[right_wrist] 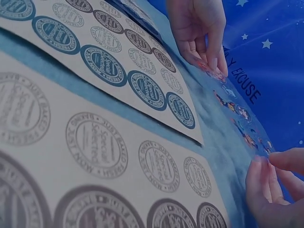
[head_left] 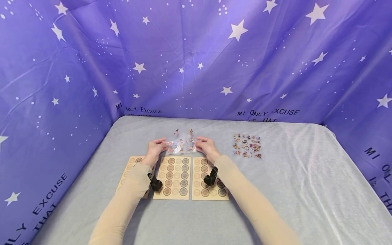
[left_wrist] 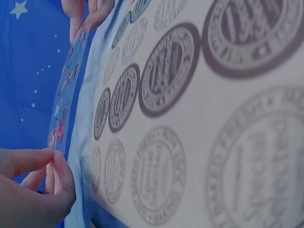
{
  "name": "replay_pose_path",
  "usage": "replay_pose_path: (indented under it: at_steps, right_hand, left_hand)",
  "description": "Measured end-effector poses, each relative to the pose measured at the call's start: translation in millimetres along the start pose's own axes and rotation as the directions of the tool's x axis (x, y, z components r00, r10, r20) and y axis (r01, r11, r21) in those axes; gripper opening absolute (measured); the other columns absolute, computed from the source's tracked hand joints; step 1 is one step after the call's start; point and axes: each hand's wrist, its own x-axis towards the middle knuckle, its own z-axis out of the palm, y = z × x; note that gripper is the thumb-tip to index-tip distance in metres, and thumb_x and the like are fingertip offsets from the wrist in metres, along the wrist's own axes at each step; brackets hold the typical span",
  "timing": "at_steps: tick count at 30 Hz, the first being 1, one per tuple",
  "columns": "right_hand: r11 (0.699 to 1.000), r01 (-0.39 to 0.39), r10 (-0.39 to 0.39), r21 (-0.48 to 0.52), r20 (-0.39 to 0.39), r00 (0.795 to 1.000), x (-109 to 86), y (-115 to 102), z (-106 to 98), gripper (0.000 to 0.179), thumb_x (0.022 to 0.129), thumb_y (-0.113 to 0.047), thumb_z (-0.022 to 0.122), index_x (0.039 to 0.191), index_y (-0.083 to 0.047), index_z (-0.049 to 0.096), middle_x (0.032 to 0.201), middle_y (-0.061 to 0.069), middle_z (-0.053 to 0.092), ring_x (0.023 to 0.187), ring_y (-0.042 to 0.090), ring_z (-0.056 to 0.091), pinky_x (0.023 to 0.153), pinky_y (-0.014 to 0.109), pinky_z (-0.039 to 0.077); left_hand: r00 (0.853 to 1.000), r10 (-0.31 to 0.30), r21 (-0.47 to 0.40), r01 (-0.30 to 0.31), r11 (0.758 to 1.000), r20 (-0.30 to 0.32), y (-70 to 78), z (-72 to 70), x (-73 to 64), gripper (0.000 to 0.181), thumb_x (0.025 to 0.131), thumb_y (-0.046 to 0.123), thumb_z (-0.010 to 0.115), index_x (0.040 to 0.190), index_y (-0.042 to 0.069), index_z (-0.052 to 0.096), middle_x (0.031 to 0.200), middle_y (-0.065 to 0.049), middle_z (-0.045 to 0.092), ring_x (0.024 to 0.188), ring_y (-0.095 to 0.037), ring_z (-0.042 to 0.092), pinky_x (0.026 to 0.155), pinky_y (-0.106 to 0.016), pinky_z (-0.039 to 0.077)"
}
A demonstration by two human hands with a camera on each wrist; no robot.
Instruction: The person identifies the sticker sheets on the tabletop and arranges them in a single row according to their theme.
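A clear sticker sheet [head_left: 182, 146] with small colourful cartoon figures is stretched between both hands beyond the label sheets. At its left edge, my left hand [head_left: 155, 149] pinches it between thumb and fingers, seen closer in the left wrist view, where the sticker sheet [left_wrist: 64, 99] is nearly edge-on. The opposite edge is pinched by my right hand [head_left: 207, 148]; the right wrist view shows these fingertips [right_wrist: 261, 164] at the sheet's corner. Just behind the sheet, two figures [head_left: 191, 131] show; whether they belong to it, I cannot tell.
Three beige sheets of round labels lie side by side nearer me: a middle sheet [head_left: 172, 196], a right sheet [head_left: 196, 180] and a left sheet [head_left: 124, 178], the outer two partly covered by my forearms. Another clear sticker sheet [head_left: 245, 147] lies right on the grey cloth [head_left: 291, 177]. Purple star-patterned curtains [head_left: 183, 85] surround the table.
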Motion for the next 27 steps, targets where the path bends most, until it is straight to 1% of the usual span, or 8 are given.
replay_pose_path:
  at_steps: [3, 9, 11, 12, 16, 19, 22, 27]
  right_hand:
    - [1.000, -0.004, 0.004, 0.020, -0.006, 1.000, -1.9, 0, -4, 0.040, 0.081, 0.008, 0.053, 0.120, 0.002, 0.052, 0.105, 0.022, 0.058, 0.083, 0.017, 0.060, 0.077, 0.026, 0.051]
    - [0.999, -0.010, 0.010, 0.038, 0.005, 1.000, -11.1, -3, -14, 0.041, 0.082, 0.008, 0.052, 0.122, 0.002, 0.050, 0.109, 0.024, 0.055, 0.089, 0.020, 0.059, 0.078, 0.025, 0.051]
    - [0.999, -0.013, 0.013, 0.045, 0.006, 1.000, -14.8, -3, -17, 0.041, 0.082, 0.008, 0.052, 0.122, 0.002, 0.050, 0.110, 0.024, 0.055, 0.088, 0.019, 0.059, 0.078, 0.025, 0.050]
    - [0.998, -0.013, 0.013, 0.056, 0.009, 1.000, -16.9, -3, -18, 0.041, 0.082, 0.008, 0.052, 0.123, 0.002, 0.049, 0.111, 0.025, 0.054, 0.089, 0.020, 0.059, 0.078, 0.025, 0.050]
    - [0.996, -0.022, 0.021, 0.084, 0.015, 1.000, -22.2, -1, -23, 0.042, 0.083, 0.009, 0.050, 0.124, 0.002, 0.048, 0.114, 0.026, 0.051, 0.097, 0.027, 0.057, 0.080, 0.025, 0.050]
    - [0.995, -0.039, 0.039, 0.089, -0.001, 0.999, -25.4, -1, -27, 0.042, 0.083, 0.008, 0.051, 0.124, 0.000, 0.049, 0.112, 0.025, 0.053, 0.096, 0.026, 0.058, 0.079, 0.024, 0.050]
    - [0.994, -0.055, 0.056, 0.096, -0.004, 0.998, -29.1, -3, -31, 0.042, 0.083, 0.007, 0.052, 0.124, 0.000, 0.049, 0.110, 0.023, 0.055, 0.088, 0.020, 0.060, 0.079, 0.024, 0.050]
    - [0.991, -0.073, 0.070, 0.112, 0.028, 0.997, -35.8, -5, -39, 0.044, 0.083, 0.007, 0.051, 0.127, 0.000, 0.046, 0.113, 0.022, 0.053, 0.083, 0.015, 0.061, 0.081, 0.024, 0.049]
  left_hand:
    - [1.000, -0.017, 0.005, 0.017, 1.000, 0.025, 14.0, 3.0, -15.4, 0.037, 0.083, -0.008, 0.052, 0.119, -0.010, 0.049, 0.104, -0.022, 0.059, 0.072, -0.010, 0.060, 0.070, -0.022, 0.052]
    - [0.999, -0.034, -0.022, 0.034, 0.999, 0.033, 13.1, 8.9, -21.2, 0.037, 0.081, -0.010, 0.052, 0.119, -0.007, 0.052, 0.083, -0.007, 0.062, 0.064, -0.005, 0.058, 0.064, -0.018, 0.051]
    - [0.999, -0.038, -0.021, 0.038, 0.999, 0.029, 10.8, 11.6, -22.0, 0.038, 0.081, -0.009, 0.052, 0.119, -0.006, 0.052, 0.086, -0.012, 0.063, 0.068, -0.008, 0.059, 0.068, -0.021, 0.051]
    - [0.999, -0.034, -0.042, 0.035, 0.998, 0.039, 7.8, 11.6, -20.3, 0.035, 0.079, -0.009, 0.055, 0.114, -0.003, 0.057, 0.084, -0.010, 0.064, 0.067, -0.008, 0.060, 0.068, -0.021, 0.052]
    - [0.998, -0.044, -0.051, 0.046, 0.998, 0.050, 9.3, 16.3, -25.8, 0.035, 0.079, -0.009, 0.055, 0.114, -0.003, 0.057, 0.091, -0.017, 0.063, 0.066, -0.008, 0.060, 0.069, -0.022, 0.052]
    - [0.997, -0.048, -0.055, 0.051, 0.997, 0.059, 13.4, 19.5, -32.7, 0.037, 0.081, -0.010, 0.053, 0.118, -0.008, 0.052, 0.083, -0.011, 0.063, 0.062, -0.005, 0.058, 0.065, -0.020, 0.051]
    - [0.997, -0.044, -0.079, 0.049, 0.996, 0.070, 13.5, 21.7, -36.5, 0.038, 0.080, -0.011, 0.053, 0.118, -0.008, 0.052, 0.076, -0.005, 0.062, 0.062, -0.005, 0.058, 0.064, -0.019, 0.051]
    - [0.996, -0.042, -0.110, 0.050, 0.993, 0.078, 12.0, 26.9, -43.6, 0.038, 0.080, -0.010, 0.053, 0.118, -0.010, 0.051, 0.080, -0.008, 0.063, 0.065, -0.006, 0.059, 0.063, -0.018, 0.050]
